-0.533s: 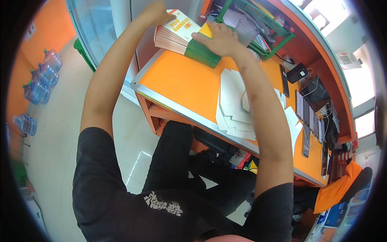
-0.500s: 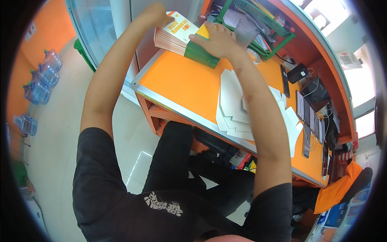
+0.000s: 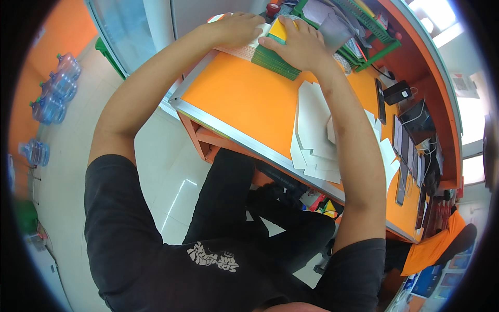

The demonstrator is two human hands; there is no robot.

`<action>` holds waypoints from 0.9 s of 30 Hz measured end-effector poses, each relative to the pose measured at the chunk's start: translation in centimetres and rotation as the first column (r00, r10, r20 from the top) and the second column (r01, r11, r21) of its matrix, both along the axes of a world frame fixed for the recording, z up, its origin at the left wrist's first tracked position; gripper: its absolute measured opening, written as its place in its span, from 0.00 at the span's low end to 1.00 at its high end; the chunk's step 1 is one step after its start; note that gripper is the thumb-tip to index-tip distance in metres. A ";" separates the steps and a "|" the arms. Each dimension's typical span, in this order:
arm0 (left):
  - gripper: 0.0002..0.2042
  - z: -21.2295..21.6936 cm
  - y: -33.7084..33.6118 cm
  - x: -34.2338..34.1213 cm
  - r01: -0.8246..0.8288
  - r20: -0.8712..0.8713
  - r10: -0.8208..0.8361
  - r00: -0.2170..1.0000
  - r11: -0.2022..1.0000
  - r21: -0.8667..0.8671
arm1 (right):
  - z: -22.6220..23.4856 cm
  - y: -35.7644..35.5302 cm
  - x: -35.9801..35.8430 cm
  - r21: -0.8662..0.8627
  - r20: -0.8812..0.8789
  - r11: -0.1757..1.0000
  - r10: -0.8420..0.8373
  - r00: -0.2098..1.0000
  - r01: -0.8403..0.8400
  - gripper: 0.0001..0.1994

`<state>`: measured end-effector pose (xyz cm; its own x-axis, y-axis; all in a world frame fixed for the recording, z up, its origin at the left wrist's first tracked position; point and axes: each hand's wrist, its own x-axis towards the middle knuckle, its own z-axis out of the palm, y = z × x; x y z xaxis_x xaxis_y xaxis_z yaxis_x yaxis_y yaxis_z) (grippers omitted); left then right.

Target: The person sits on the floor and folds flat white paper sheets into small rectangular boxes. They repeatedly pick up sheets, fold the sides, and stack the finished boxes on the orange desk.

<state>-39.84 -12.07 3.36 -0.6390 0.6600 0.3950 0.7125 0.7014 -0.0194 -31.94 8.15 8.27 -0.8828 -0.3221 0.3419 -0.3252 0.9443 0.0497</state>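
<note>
A thick stack of flat printed cartons (image 3: pixel 280 63) lies at the far end of the orange counter, green along its near edge, with yellow and white on top. My left hand (image 3: pixel 241 30) rests across the white part, fingers stretched forward over the top. Beside it, my right hand (image 3: pixel 300 46) presses on the green and yellow end, thumb and fingers spread apart. Both hands touch the stack; neither is wrapped round it. The left hand and forearm cover most of the printed top. Nearer me lie white cardboard sheets (image 3: pixel 313 117) with notched edges, partly under my right forearm.
The orange counter (image 3: pixel 234 99) has a metal front edge. A green rack (image 3: pixel 377 54) with papers stands behind my right hand. Phones and cables (image 3: pixel 403 151) line the counter's right side. Several water bottles (image 3: pixel 62 86) stand on the floor at left.
My left hand has moved right from the stack's far left corner onto its top, nearer the right hand. My right hand has stayed on the green end. The view has shifted slightly.
</note>
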 end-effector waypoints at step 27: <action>0.21 0.6 0.2 1.8 -0.124 -0.303 0.131 0.944 0.991 0.044 | 3.3 -0.2 24.4 -0.765 0.095 0.606 0.443 0.891 -0.219 0.14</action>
<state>-38.04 -11.89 3.97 -0.5641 0.5689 0.5985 0.5797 0.7890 -0.2036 -7.52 7.95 11.55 -0.8519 -0.3602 0.3800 -0.5167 0.4608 -0.7216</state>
